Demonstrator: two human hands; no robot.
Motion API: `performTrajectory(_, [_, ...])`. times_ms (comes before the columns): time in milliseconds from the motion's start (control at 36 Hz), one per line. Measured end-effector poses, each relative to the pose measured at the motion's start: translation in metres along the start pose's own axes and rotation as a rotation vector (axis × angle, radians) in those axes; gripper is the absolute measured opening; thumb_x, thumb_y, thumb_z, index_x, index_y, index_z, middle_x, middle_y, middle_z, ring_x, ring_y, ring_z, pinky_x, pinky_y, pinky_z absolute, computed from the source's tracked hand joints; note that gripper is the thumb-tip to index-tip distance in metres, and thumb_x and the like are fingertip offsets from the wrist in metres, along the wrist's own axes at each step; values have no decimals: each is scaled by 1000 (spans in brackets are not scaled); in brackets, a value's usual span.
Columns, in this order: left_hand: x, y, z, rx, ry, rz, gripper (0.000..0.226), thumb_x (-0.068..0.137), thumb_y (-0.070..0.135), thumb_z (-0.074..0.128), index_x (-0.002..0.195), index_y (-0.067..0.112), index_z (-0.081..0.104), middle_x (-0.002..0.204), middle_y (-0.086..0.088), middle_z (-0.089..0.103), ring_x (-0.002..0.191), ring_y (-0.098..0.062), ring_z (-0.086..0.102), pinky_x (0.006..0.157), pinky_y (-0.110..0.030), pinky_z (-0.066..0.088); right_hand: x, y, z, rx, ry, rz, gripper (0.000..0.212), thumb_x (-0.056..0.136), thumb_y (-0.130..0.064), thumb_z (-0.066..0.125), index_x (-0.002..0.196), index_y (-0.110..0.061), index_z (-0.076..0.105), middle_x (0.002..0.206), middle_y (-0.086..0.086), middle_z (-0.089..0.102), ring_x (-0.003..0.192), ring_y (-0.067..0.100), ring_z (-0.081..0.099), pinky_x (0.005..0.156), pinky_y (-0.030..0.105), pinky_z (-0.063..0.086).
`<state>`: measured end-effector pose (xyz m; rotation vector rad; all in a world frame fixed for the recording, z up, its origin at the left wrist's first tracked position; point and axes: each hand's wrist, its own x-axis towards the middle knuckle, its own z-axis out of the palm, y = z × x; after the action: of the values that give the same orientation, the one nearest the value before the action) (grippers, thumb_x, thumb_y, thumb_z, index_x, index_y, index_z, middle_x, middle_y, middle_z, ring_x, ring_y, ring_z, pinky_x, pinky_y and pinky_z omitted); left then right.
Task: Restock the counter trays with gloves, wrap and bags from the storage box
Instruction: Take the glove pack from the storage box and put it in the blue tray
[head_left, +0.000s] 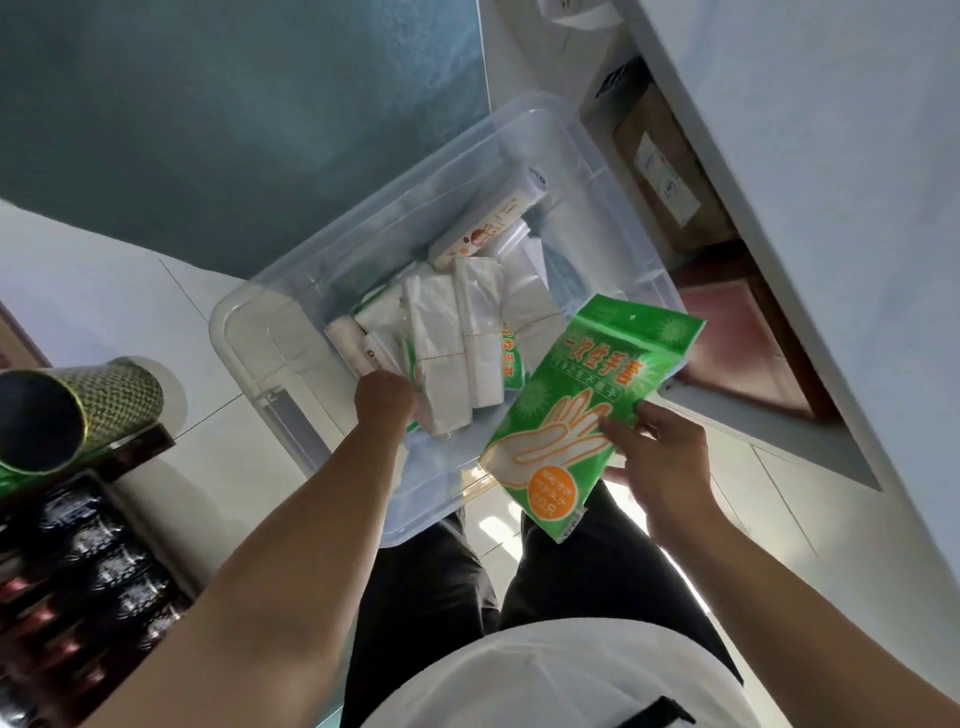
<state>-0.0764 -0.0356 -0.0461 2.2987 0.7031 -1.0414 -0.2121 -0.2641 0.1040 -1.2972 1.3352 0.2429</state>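
Floor: pale glossy floor tiles (130, 312) with thin seams, under a dark teal wall panel (234, 104).
Storage box: clear plastic storage box (597, 171) with rounded rim and no lid on it, standing on the floor in front of the person's dark trousers (426, 582).
Box contents: folded white plastic bag bundles (447, 353) tied with thin bands, a long white wrap carton with brown print (488, 228) leaning toward the far wall, and a second green pack (511, 358) half hidden among the bundles.
Glove pack: flat green plastic pack of disposable gloves (582, 410), printed with orange hand outlines and an orange disc, held tilted over the box's right near corner, above the rim.
Right hand: right hand (660, 457) has its grip closed on the glove pack's right edge, thumb on the printed face.
Left hand: left hand (384, 400) reaches down inside the box and is curled against the bag bundles; whether its grip has closed on anything, I cannot tell.
Left edge: a woven green-and-gold cylinder (78, 410) and dark shiny packages (93, 561) stand near the box's left side.
Right edge: a white cabinet front (831, 234) runs along the box, with a brown cardboard carton (670, 171) in the gap.
Open room: bare tiles lie between box and cylinder.
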Motion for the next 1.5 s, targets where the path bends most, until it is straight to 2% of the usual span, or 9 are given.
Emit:
performTrajectory(83, [-25, 10, -17, -96, 67, -13, 23, 93, 11, 56, 105, -2, 71, 108, -19, 71, 103, -34, 66, 87, -33, 52, -3, -7, 3, -98, -33, -65, 12, 86, -12, 72, 84, -23, 76, 80, 4, 72, 71, 24, 75, 63, 45, 62])
performTrajectory(194, [-70, 25, -46, -303, 84, 59, 9, 82, 4, 63, 78, 12, 66, 84, -2, 68, 88, -27, 65, 62, -20, 47, -12, -26, 4, -211, -87, -172, 9, 80, -32, 70, 79, -39, 76, 80, -6, 73, 81, 28, 73, 76, 56, 58])
performTrajectory(389, [-139, 42, -96, -726, -99, 197, 33, 82, -2, 63, 61, 23, 67, 118, 2, 71, 99, -19, 68, 79, -35, 55, -12, -51, 9, -231, -151, -284, 25, 82, -25, 69, 73, -48, 73, 79, -7, 72, 78, 25, 73, 73, 55, 59])
performTrajectory(556, [-168, 54, -125, -964, -177, 209, 26, 88, -7, 59, 72, 14, 60, 97, -12, 69, 92, -28, 67, 92, -50, 56, -6, -58, 9, -222, -190, -279, 28, 84, -15, 69, 75, -41, 75, 84, 1, 74, 80, 29, 73, 76, 57, 59])
performTrajectory(722, [-203, 55, -156, -1270, -312, 275, 16, 85, 1, 61, 77, 14, 60, 97, -16, 70, 101, -34, 66, 95, -56, 52, -12, -68, 10, -203, -252, -261, 24, 85, -9, 70, 108, -13, 77, 99, 12, 74, 86, 32, 72, 80, 56, 59])
performTrajectory(972, [-255, 76, -200, -1379, -312, 584, 10, 86, 7, 57, 81, 16, 57, 90, -7, 73, 99, -26, 70, 90, -51, 56, -73, -145, -17, -56, -335, -554, 25, 84, -6, 73, 78, -29, 80, 75, 5, 75, 73, 27, 74, 64, 49, 62])
performTrajectory(1167, [-263, 110, -201, -1357, -364, 706, 26, 94, 3, 47, 79, 17, 64, 91, -7, 75, 94, -25, 72, 89, -48, 57, -54, -201, -127, 180, -173, -598, 15, 85, -5, 71, 96, -12, 77, 81, 4, 78, 71, 18, 75, 53, 29, 57])
performTrajectory(1278, [-276, 143, -185, -1318, -432, 745, 12, 85, 9, 57, 79, 17, 63, 94, -10, 76, 97, -28, 72, 86, -46, 58, -11, -196, -176, 120, -97, -415, 36, 88, -2, 67, 123, -3, 63, 94, 12, 75, 84, 24, 72, 61, 39, 60])
performTrajectory(1500, [-316, 230, -180, -1190, -719, 786, 17, 87, 12, 53, 77, 20, 64, 92, -5, 76, 97, -26, 72, 92, -55, 54, 4, -173, -189, 5, 172, -512, 56, 85, -14, 73, 137, -25, 56, 116, 4, 64, 94, 27, 68, 77, 43, 57])
